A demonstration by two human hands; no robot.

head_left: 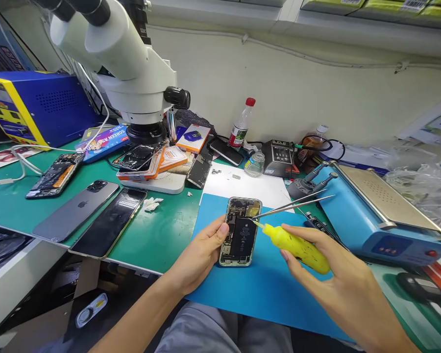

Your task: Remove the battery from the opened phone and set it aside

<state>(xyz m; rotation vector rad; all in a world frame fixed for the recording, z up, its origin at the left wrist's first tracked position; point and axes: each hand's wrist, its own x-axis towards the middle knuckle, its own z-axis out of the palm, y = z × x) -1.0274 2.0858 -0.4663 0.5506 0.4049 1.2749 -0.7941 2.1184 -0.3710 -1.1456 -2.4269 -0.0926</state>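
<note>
Phone (244, 235), opened, sits over the blue mat (279, 304), gripped at 1 side by the left hand (203, 250), apparently for steadiness; the right hand (340, 267), part-closed round a yellow bottle (297, 246), aims its nozzle (258, 224) inside.

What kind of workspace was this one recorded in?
Most likely a phone repair bench: the left hand holds an opened phone with its battery exposed, a stereo microscope stands over the green work surface, and another phone with its insides showing lies at the left.
</note>
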